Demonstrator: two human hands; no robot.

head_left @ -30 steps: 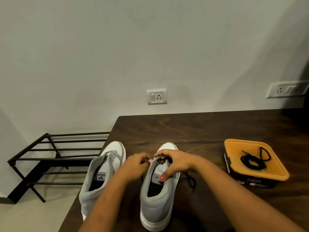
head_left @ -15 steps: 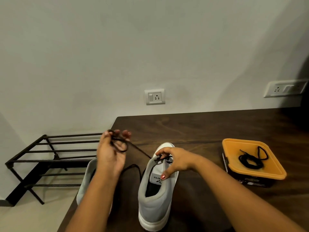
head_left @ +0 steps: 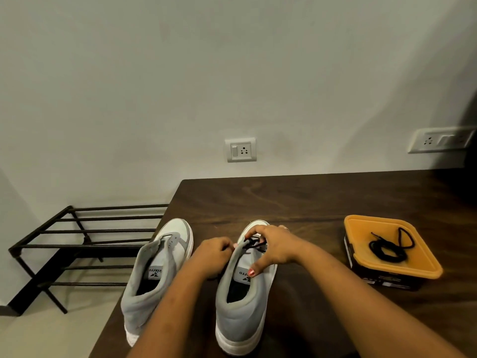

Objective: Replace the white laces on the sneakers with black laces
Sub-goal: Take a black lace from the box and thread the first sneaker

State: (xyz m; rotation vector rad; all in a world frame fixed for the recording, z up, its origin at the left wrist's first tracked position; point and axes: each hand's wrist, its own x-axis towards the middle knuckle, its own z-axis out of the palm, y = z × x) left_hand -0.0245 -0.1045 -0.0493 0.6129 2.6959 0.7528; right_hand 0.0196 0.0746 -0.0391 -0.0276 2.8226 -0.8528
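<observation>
**Q:** Quick count, sneakers?

**A:** Two on my feed, both grey and white, heels toward the camera, side by side on the dark table [head_left: 322, 200]. The left sneaker [head_left: 154, 275] sits at the table's left edge. The right sneaker [head_left: 242, 306] is just beside it, with both hands on it.

**Q:** Laces?

**A:** Two black ones. One black lace [head_left: 254, 244] is crossed through the front eyelets of the right sneaker, under the fingers. One coiled black lace [head_left: 387, 248] lies on the orange lid [head_left: 426, 270] of a dark box [head_left: 382, 281], well apart on the right.

**Q:** Hands?

**A:** Two, bare. The right hand [head_left: 277, 248] is arched over the front of the right sneaker: thumb pressed down on the tongue, fingers curled over the laced part, tips touching the black lace. So it grips the shoe. The left hand [head_left: 211, 257] is against that sneaker's left side, fingers curled tight, tips at the eyelet edge. I cannot tell whether it pinches the lace; the knuckles hide it.

**Q:** Anything else?

**A:** One wall socket [head_left: 241, 150] behind the sneakers, a second socket [head_left: 436, 140] far right, and one black metal rack [head_left: 77, 241] on the floor to the left.
</observation>
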